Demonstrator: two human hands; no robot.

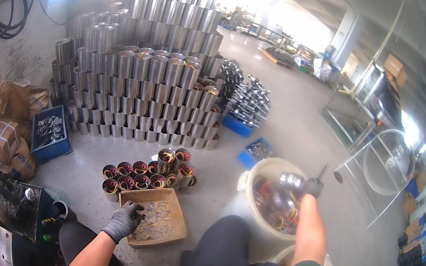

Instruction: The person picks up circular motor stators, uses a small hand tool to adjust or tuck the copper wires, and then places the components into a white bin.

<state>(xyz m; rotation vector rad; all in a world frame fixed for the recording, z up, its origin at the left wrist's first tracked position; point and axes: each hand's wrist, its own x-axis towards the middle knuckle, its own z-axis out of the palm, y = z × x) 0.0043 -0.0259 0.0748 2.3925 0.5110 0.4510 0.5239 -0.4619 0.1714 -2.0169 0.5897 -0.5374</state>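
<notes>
My left hand (124, 220), in a grey glove, is over the near left edge of a shallow brown cardboard box (183, 219). Its fingers are curled together; whatever they may hold is too small to make out. Many small mixed-colour pieces (157, 221) cover the box bottom. Out to the right, my right hand (312, 187), in a dark glove, is closed at the rim of a white bucket (243, 182). A shiny metal cylinder (290, 180) is against its fingers, and a thin dark rod (323, 172) sticks up from it. Metal cylinders with coloured wires (274, 202) lie inside the bucket.
Beyond the box stand several wired metal cylinders (140, 168) on the floor. A tall stack of steel cylinders (144, 90) rises behind. Blue crates (236, 126) of metal parts are right of it; another blue crate (50, 148) stands left. A workbench (14, 207) is nearby left.
</notes>
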